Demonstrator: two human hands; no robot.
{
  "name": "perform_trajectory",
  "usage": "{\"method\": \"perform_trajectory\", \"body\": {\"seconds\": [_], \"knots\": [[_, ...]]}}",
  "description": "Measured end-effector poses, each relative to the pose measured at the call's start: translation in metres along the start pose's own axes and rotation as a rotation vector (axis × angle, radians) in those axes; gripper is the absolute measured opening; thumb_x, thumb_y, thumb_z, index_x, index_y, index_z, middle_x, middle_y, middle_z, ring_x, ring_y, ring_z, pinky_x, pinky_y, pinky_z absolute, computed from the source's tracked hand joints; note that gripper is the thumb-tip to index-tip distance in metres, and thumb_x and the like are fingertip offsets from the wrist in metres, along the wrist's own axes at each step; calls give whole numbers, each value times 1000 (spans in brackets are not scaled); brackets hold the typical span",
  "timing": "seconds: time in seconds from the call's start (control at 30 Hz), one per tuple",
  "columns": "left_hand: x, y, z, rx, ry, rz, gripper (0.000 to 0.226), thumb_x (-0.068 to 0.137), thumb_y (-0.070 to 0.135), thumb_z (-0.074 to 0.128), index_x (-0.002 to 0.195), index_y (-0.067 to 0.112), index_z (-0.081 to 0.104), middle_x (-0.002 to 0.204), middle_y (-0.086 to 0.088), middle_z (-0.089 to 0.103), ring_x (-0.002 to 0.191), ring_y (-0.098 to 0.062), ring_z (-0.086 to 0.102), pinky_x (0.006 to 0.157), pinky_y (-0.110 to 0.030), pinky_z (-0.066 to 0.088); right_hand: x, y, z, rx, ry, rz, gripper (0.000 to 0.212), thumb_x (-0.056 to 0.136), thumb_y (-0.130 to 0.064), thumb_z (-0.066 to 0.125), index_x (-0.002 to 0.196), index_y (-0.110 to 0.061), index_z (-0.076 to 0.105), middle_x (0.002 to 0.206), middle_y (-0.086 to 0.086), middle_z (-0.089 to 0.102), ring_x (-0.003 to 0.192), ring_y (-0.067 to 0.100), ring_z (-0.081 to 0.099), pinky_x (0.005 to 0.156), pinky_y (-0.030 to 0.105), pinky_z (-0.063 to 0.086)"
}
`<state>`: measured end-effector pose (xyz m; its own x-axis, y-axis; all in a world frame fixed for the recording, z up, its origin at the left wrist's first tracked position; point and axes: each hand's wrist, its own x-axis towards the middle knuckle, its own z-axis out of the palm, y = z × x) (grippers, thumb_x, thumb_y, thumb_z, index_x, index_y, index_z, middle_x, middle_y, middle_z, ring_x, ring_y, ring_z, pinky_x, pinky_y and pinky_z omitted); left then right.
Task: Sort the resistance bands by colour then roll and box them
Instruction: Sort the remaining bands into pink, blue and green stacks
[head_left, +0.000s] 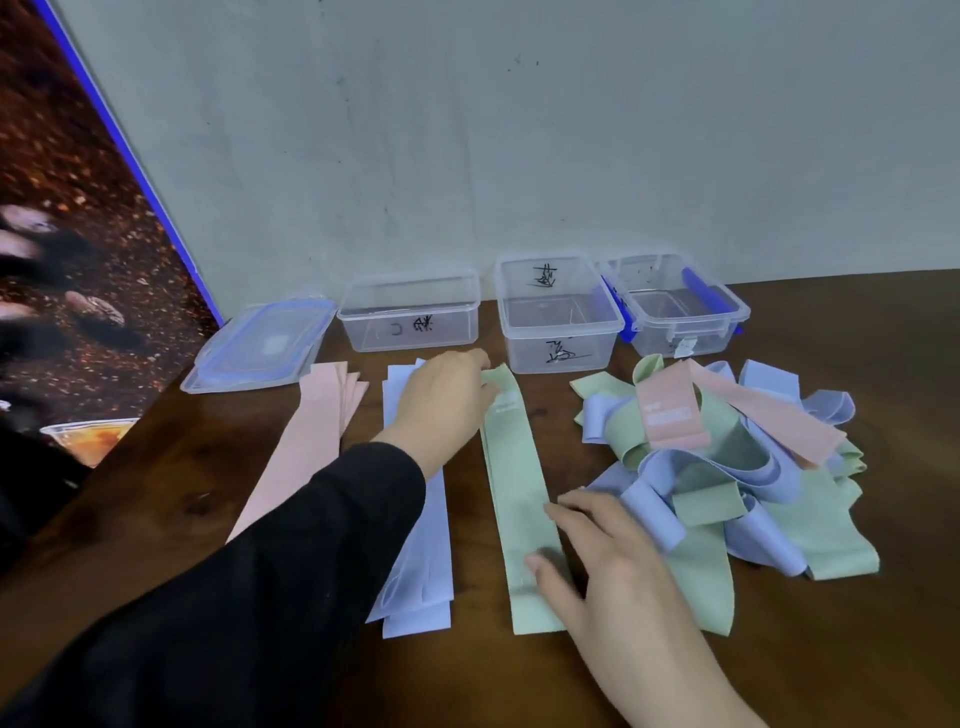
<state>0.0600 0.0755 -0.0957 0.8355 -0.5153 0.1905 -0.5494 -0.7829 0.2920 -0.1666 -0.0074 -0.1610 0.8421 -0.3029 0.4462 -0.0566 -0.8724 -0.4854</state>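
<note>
Three flat stacks of bands lie side by side on the wooden table (519, 686): pink bands (306, 441) at the left, blue bands (423, 561) in the middle, green bands (514, 499) to their right. My left hand (441, 400) reaches across the blue stack and touches the far end of the green stack with its fingertips. My right hand (597, 556) presses straight fingers on the near part of the green stack. A tangled heap of mixed bands (727, 467) lies at the right.
Three clear plastic boxes stand by the wall: a left box (410, 312), a middle box (558, 317) and a right box (675, 306) with blue clips. A loose lid (260, 345) lies left of them. A printed panel (78, 234) leans at the left.
</note>
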Motion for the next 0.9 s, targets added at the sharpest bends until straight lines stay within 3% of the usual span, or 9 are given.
{"method": "perform_trajectory", "body": {"seconds": [0.13, 0.2, 0.3, 0.4, 0.6, 0.7, 0.8, 0.9], "knots": [[-21, -1, 7, 52, 90, 55, 47, 98, 31, 60, 142, 19, 47, 128, -8, 58, 108, -29, 61, 87, -39, 54, -2, -6, -4, 32, -75, -24, 51, 94, -60, 43, 120, -29, 74, 131, -15, 63, 119, 4, 56, 95, 22, 47], [-28, -4, 8, 43, 115, 55, 41, 99, 33, 57, 138, 20, 51, 123, -6, 59, 104, -28, 62, 87, -40, 54, -3, -6, -4, 18, -102, -52, 48, 93, -61, 44, 115, -32, 75, 131, -17, 64, 115, 2, 58, 92, 18, 46], [-38, -3, 13, 182, -6, 65, 37, 101, 43, 48, 128, 20, 59, 108, -3, 65, 98, -26, 62, 86, -39, 49, -4, -4, -1, 4, -111, -99, 41, 92, -58, 47, 101, -31, 78, 125, -15, 67, 109, 2, 62, 89, 16, 48], [-46, 2, 17, 190, -32, 99, 41, 103, 45, 44, 133, 23, 58, 108, -2, 64, 100, -24, 60, 88, -38, 44, -5, -5, -2, 14, -140, -72, 39, 92, -57, 47, 97, -32, 76, 125, -16, 66, 108, 0, 61, 84, 13, 44], [-47, 7, 18, 103, -47, 108, 41, 104, 42, 44, 140, 26, 54, 123, 2, 64, 110, -21, 59, 96, -39, 44, -1, -9, -9, 56, -255, -15, 67, 90, -66, 24, 118, -29, 72, 143, -19, 53, 128, -1, 48, 102, 14, 35], [-47, 7, 14, 93, -65, 92, 42, 103, 42, 45, 141, 26, 51, 127, 0, 62, 113, -22, 57, 94, -40, 45, -1, -11, -11, 92, -268, -11, 69, 91, -67, 23, 122, -28, 71, 145, -21, 50, 130, -3, 45, 108, 15, 36], [-51, 19, 6, 22, -32, 126, 38, 102, 39, 48, 137, 25, 55, 133, -2, 60, 116, -24, 57, 96, -41, 46, -2, -12, -16, 197, -207, -5, 54, 96, -59, 31, 119, -29, 70, 134, -25, 54, 123, -7, 48, 103, 14, 42], [-59, 41, -4, -132, 17, 161, 31, 102, 36, 51, 129, 23, 62, 126, -1, 63, 114, -23, 57, 93, -36, 46, -4, -13, -27, 315, 26, -53, 29, 102, -37, 47, 110, -24, 71, 113, -23, 63, 109, -4, 58, 94, 12, 45]]}}
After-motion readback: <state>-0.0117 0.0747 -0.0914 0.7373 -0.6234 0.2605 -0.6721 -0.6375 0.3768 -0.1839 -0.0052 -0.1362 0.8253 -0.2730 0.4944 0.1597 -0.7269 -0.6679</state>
